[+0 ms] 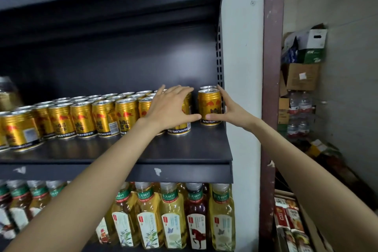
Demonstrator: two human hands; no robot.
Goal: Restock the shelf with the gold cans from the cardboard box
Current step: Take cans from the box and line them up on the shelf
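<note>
Both arms reach up to the dark shelf [184,149]. Gold cans [81,116] stand upright in rows across it, w/ a gap near the right end.

Left hand [169,106] lies over the last cans of the main row; fingers straight and spread across the tops, thumb out to the right along the front. Grip open, pressing rather than holding.

Right hand [231,108] is at the end can [209,106], which stands upright at the shelf's right end w/ another can behind it. Fingers straight along the can's right side, thumb across its lower front; grip loose, cupping, not curled round. The two thumb tips nearly meet in the gap.

Below: tea bottles [173,219] on the lower shelf. Far right, stacked boxes [304,63] & water bottles [300,112] by the wall. Cardboard box for the cans can't be told.
</note>
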